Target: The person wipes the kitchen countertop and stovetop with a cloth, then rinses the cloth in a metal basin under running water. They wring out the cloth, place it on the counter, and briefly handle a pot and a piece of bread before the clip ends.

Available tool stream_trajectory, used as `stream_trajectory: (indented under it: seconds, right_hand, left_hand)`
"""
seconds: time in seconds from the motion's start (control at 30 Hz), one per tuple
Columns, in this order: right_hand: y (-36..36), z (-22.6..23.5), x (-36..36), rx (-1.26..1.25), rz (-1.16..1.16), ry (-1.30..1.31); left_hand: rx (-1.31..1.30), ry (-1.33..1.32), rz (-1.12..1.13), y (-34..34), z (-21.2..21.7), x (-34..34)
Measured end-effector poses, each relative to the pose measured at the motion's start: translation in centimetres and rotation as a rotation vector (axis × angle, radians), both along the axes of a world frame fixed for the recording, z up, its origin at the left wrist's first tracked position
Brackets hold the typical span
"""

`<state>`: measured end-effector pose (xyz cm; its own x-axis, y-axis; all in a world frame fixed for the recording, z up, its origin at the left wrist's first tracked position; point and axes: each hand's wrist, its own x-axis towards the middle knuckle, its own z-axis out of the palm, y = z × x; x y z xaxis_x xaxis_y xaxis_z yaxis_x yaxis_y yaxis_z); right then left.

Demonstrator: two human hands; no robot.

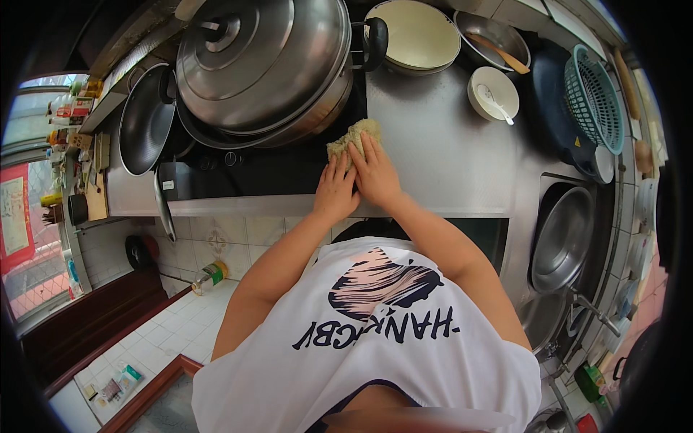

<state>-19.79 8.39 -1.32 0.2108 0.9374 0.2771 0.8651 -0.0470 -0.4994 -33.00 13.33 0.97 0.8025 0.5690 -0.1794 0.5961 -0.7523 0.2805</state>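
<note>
In the head view, a white shirt [462,368] with a dark and pink print lies nearest the camera; beyond it both bare forearms reach forward to the counter [447,173]; the left hand [337,189] and the right hand [377,173] rest side by side on a crumpled tan cloth [361,136], which lies where the black stove top [281,179] meets the steel counter; the fingers of each hand are stretched out flat over the cloth and lie close together, not curled around it; behind and to the left of the cloth stands a large lidded steel pot [267,65], with a black frying pan [148,119] beside it; further back on the right are cream bowls [415,36], stacked, a metal bowl [476,54] holding a wooden spatula [502,55], and a small white bowl [482,81] with a white spoon [497,107] in it; a blue-green plastic basket [595,97] leans toward the right wall; nearer, a steel basin [567,234] sits in the sink area.
</note>
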Motion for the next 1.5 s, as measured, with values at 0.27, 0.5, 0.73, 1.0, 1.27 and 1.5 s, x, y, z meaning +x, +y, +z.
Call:
stream_trajectory:
  seconds: [0.27,0.5,0.73,1.0,1.27,1.5]
  right_hand:
    - [4.2,-0.1,4.8,0.009,0.069,0.044]
    - [9.3,1.6,9.6,-0.027,-0.066,0.21]
    - [15.7,1.2,11.2,-0.091,0.057,0.217]
    - [19.3,0.6,11.4,-0.236,0.04,0.279]
    - [15.8,0.5,9.4,-0.238,0.006,0.113]
    - [12.0,0.1,5.8,-0.228,0.067,-0.009]
  left_hand:
    - [-0.056,0.022,0.115,2.7,0.7,5.2]
    - [-0.087,-0.118,0.216,6.3,0.1,11.2]
    - [-0.084,-0.149,0.358,7.7,-0.8,13.5]
    - [-0.052,-0.024,0.365,8.4,0.2,13.4]
    - [0.081,-0.071,0.177,6.6,-0.3,10.8]
    - [0.078,0.02,0.091,3.2,0.6,7.6]
